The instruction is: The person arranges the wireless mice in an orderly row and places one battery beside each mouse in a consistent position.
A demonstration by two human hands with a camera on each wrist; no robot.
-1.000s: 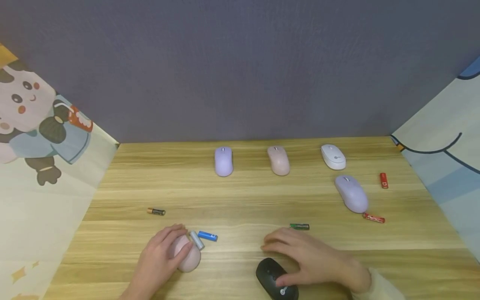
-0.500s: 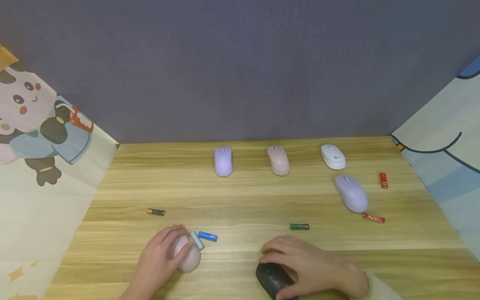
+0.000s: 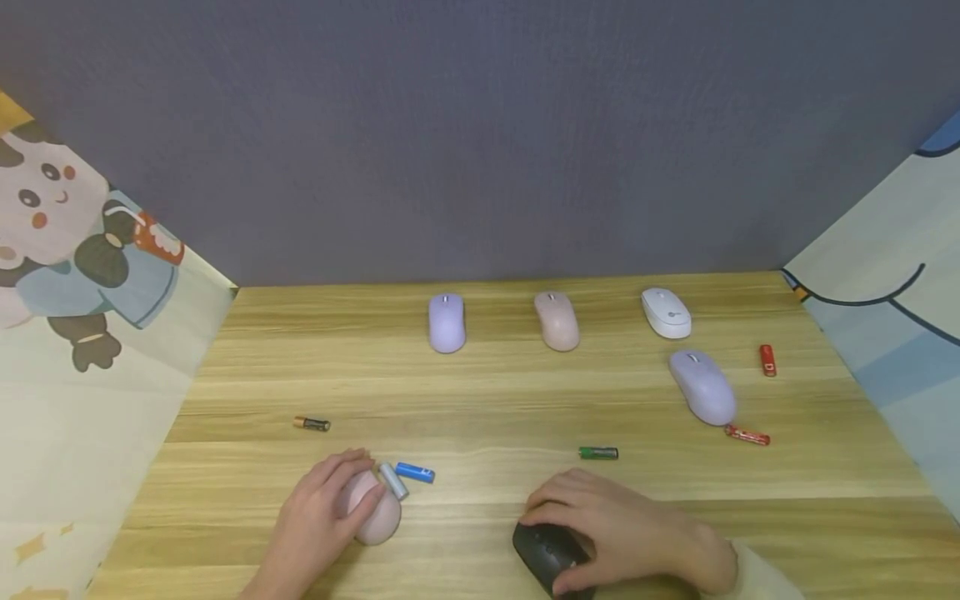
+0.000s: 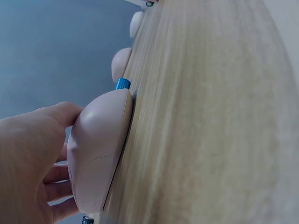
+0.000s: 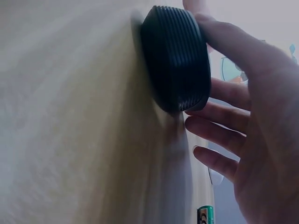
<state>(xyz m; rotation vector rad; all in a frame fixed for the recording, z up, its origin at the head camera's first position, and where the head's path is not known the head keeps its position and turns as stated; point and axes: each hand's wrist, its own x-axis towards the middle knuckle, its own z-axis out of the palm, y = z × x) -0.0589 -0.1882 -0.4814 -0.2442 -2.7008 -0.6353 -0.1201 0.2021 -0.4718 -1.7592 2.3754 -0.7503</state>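
With the fingers of our left hand (image 3: 317,510) curved round the pink mouse (image 3: 381,522), we hold it on the near left of the desk (image 3: 480,400), a silver battery (image 3: 393,481) just beside it and a blue battery (image 3: 416,472) next to that. Our right hand (image 3: 621,527) grips the black mouse (image 3: 542,552) between thumb and fingers at the desk's near side, though we cannot tell whether its underside touches the wood; a green battery (image 3: 597,453) lies beyond that hand.
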